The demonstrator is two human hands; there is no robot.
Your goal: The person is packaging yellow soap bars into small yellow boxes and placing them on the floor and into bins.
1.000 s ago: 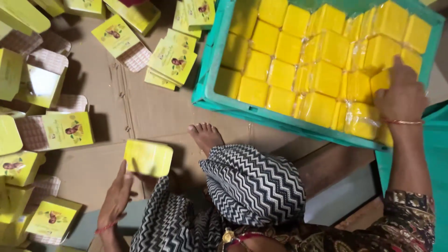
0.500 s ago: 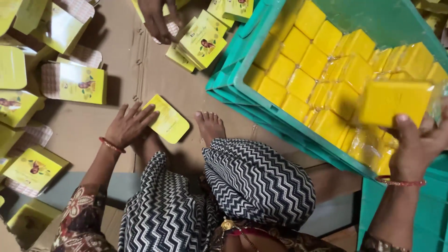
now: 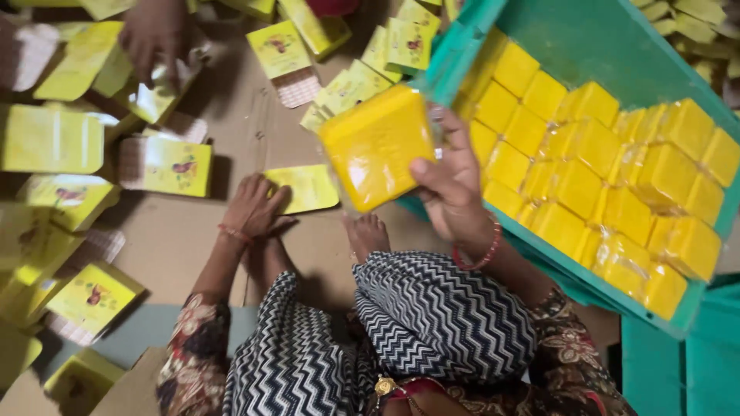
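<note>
My right hand (image 3: 451,185) holds a yellow block wrapped in clear film (image 3: 378,146) up in front of me, left of the green crate (image 3: 586,38). The crate is packed with several more wrapped yellow blocks (image 3: 593,162). My left hand (image 3: 253,206) rests on the cardboard floor, fingers touching a flat yellow carton (image 3: 306,189). My bare foot (image 3: 366,235) and knee in zigzag black-and-white cloth (image 3: 443,316) lie between the hands.
Several flat and folded yellow cartons (image 3: 166,166) lie scattered over the brown cardboard (image 3: 177,239) on the left and top. Another person's hand (image 3: 154,38) reaches in at the top left. A second green crate (image 3: 682,362) sits at the bottom right.
My right hand has lifted a wrapped yellow block out of the crate and carried it left toward the middle. My left hand has stayed on the flat carton.
</note>
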